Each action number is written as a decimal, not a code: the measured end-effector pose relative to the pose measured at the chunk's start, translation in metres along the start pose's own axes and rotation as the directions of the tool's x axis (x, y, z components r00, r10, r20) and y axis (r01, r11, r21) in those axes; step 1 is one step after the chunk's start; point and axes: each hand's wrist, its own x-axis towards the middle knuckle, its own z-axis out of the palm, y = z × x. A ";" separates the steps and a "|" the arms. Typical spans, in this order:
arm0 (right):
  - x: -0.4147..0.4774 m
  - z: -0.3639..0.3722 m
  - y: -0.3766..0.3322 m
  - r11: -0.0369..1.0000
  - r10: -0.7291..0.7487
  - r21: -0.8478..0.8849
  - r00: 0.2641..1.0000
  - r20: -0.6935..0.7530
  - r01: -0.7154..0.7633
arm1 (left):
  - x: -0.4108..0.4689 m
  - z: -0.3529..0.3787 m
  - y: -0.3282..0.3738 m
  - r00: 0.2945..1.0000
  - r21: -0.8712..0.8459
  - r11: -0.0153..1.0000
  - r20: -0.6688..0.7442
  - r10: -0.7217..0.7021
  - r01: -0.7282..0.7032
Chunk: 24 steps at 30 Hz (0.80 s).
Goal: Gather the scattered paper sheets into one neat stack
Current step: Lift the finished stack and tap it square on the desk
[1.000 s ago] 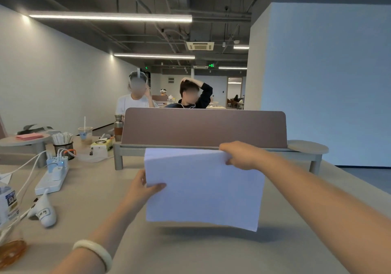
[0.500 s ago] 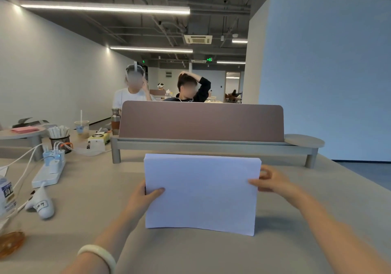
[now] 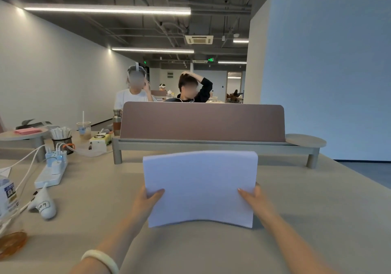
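Note:
A stack of white paper sheets (image 3: 200, 187) stands upright on its lower edge on the beige table (image 3: 306, 210), bowed slightly toward me. My left hand (image 3: 146, 203) grips its left side, thumb across the front. My right hand (image 3: 255, 199) grips the right side the same way. The fingers behind the sheets are hidden. No loose sheets lie elsewhere on the table.
A brown divider panel (image 3: 203, 122) on a low shelf stands just behind the paper. At the left are a power strip (image 3: 51, 172) with cables, a white device (image 3: 45, 207), a bottle (image 3: 7, 195) and a cup (image 3: 83, 128). Two people sit beyond the divider.
My right hand came down from the top right corner to the right side of the sheets. The sheets went from tilted in the air to standing on the table.

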 end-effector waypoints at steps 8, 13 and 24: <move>-0.003 0.002 0.025 1.000 -0.002 -0.017 1.000 0.031 0.002 | -0.004 0.006 -0.013 0.999 -0.036 0.999 0.032 0.041 -0.040; -0.004 0.004 0.023 0.995 -0.017 -0.100 1.000 -0.011 0.016 | -0.004 0.009 -0.014 0.996 -0.029 0.997 0.053 0.069 -0.068; 0.054 -0.023 -0.175 0.516 -0.222 -0.732 0.895 0.387 0.444 | 0.026 -0.011 0.065 0.930 0.415 0.891 -0.219 0.294 -0.184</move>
